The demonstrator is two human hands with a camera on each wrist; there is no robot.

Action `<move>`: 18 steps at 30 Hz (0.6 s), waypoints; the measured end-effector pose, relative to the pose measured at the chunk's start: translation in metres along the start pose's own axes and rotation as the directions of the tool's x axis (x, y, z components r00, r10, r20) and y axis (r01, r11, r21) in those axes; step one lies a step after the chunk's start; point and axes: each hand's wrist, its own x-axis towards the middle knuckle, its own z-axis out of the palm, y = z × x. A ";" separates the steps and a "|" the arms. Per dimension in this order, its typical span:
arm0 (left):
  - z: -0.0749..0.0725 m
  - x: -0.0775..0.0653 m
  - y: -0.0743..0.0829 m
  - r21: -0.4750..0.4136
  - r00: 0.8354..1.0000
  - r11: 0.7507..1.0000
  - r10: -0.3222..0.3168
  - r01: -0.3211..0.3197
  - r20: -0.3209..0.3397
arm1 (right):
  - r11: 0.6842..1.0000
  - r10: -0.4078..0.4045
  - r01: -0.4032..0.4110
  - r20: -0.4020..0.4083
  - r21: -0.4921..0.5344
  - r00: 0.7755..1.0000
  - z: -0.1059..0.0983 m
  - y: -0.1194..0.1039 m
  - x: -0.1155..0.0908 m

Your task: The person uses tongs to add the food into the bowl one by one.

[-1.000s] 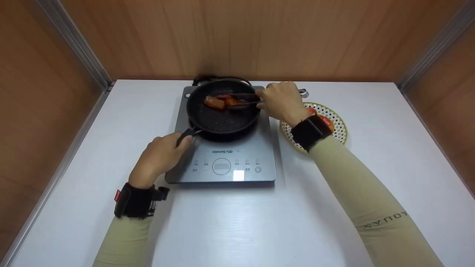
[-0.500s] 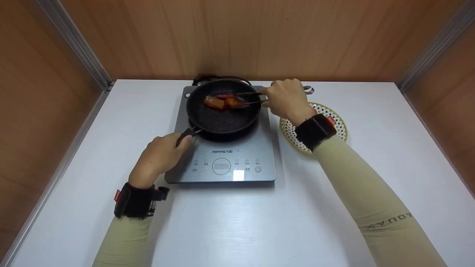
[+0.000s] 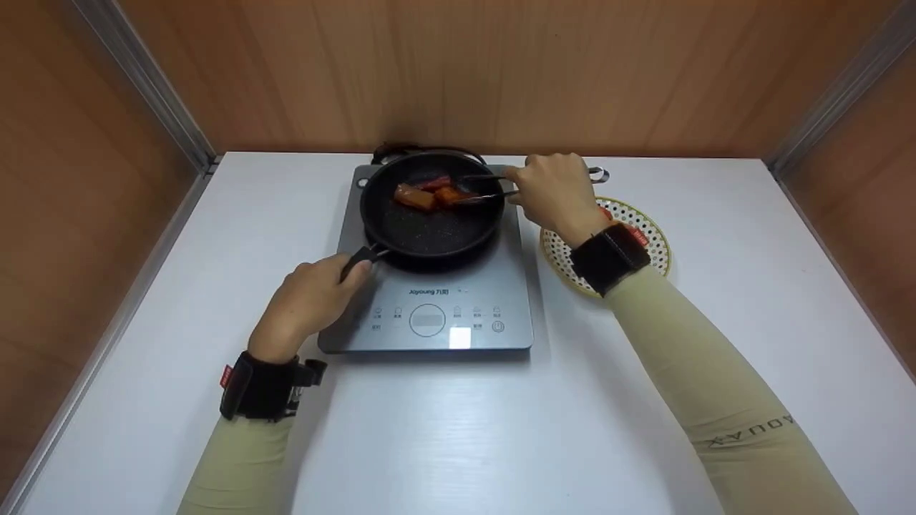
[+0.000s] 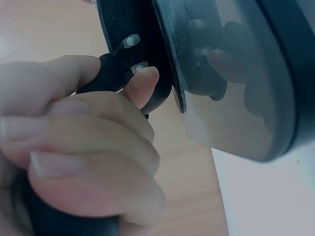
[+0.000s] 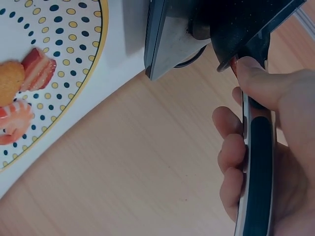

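Observation:
My left hand (image 3: 308, 304) grips the black handle (image 3: 361, 259) of a frying pan (image 3: 426, 236), its fingers wrapped round it in the left wrist view. In the pan lie a brown slab of food (image 3: 413, 197), an orange piece (image 3: 449, 196) and a dark red piece (image 3: 435, 183). Metal tongs (image 5: 260, 162) with dark grips are held in my right hand (image 3: 554, 193), thumb on one side and fingers on the other. The tongs' two arms stand apart and reach over the pan's right side, the nearer tip right at the orange piece.
Under the pan is a grey induction cooker (image 3: 469, 286) with a touch panel. A dotted plate (image 5: 83, 54) to its right bears a shrimp (image 5: 17, 120), a streaky meat piece (image 5: 38, 71) and a breaded piece (image 5: 9, 81). Wooden panels (image 3: 465, 79) enclose the white table (image 3: 444, 429).
My right hand has drawn the tongs a little to the right, baring more of the orange piece. My left hand and the pan have stayed in place.

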 end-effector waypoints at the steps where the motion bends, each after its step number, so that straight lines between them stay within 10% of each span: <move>1: 0.000 0.000 0.000 0.000 1.000 1.000 0.000 0.000 0.000 | 1.000 0.001 -0.001 -0.002 0.000 1.000 0.000 0.000 -0.001; 18: 0.000 -0.001 -0.001 -0.002 1.000 1.000 -0.001 0.001 0.007 | 0.980 0.127 -0.118 -0.046 0.159 0.991 -0.022 0.033 -0.075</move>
